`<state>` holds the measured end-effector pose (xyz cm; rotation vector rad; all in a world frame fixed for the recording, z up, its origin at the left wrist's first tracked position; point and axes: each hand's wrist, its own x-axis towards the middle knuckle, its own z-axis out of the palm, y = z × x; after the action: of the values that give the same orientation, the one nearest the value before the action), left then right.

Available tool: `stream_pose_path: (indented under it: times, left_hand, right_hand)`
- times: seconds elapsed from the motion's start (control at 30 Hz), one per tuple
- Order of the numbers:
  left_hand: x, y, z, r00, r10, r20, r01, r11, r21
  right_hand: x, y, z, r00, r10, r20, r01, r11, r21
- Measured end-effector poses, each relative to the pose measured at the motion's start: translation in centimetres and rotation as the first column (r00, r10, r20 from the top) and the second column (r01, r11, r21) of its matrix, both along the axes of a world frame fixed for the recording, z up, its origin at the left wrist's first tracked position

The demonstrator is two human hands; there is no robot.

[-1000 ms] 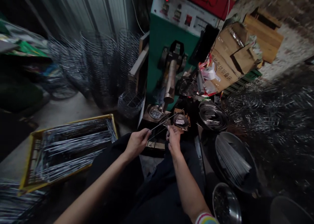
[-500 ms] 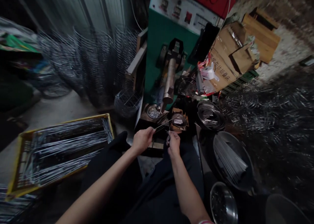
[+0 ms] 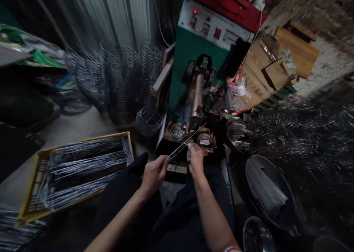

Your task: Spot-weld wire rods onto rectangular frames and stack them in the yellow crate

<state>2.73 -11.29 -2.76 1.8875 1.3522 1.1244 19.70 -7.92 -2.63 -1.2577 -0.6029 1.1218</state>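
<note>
The left hand (image 3: 154, 174) has drawn back from the machine's metal tip (image 3: 188, 126), pinching a thin metal rod (image 3: 178, 148) that slants forward and rightward just below that tip. The right hand (image 3: 196, 159) is nearer the tip, fingers bunched beside the rod; whether they grip anything is unclear.

Wires (image 3: 179, 148) thin, grey, straight as far as I can see, pinched in my left hand (image 3: 154, 174), slanting up past my right hand (image 3: 195, 158), exact count unclear.
</note>
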Motion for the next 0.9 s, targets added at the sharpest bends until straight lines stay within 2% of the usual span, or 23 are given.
stream_pose_path:
  times: [0.27, 0.9]
  left_hand:
    - [-0.2, 0.4, 1.1, 1.000, 0.024, 0.014, -0.024, 1.000, 0.001]
    - [0.5, 1.3, 1.5, 0.996, 0.071, 0.047, -0.071, 0.997, -0.002]
  right_hand:
    - [0.0, 1.0, 0.9, 0.998, 0.057, 0.010, -0.057, 0.997, 0.049]
    - [0.5, 2.4, 1.6, 0.996, 0.093, -0.011, -0.092, 0.991, 0.094]
